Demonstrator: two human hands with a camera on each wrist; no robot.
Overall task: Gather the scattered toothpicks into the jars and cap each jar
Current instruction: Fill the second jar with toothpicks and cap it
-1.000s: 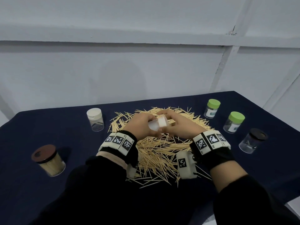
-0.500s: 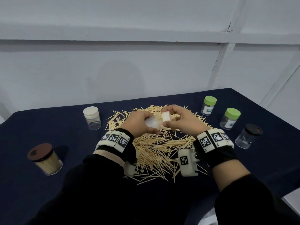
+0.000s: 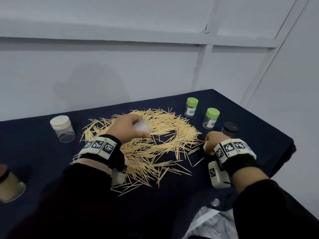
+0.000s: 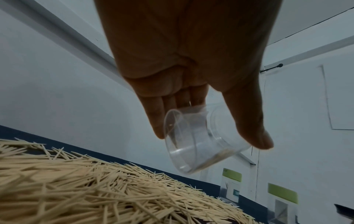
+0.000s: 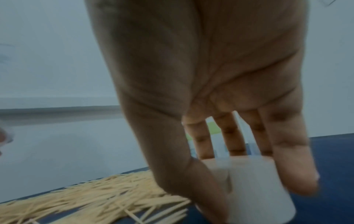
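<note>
Left hand (image 3: pixel 128 128) holds an open clear jar (image 4: pixel 193 145), tilted, above the toothpicks (image 3: pixel 155 145) scattered on the desk (image 3: pixel 43 152). Right hand (image 3: pixel 211 143) grips a white cap (image 5: pixel 254 191) beside the pile. Two green-lidded jars (image 3: pixel 192 109), a black-lidded jar (image 3: pixel 229 129) and a white-lidded jar (image 3: pixel 63 128) stand around it.

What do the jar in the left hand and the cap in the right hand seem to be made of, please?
Jar: probably clear glossy plastic; the wall shows straight through it. Cap: seemingly matte white plastic, opaque, though the picture is blurred.
</note>
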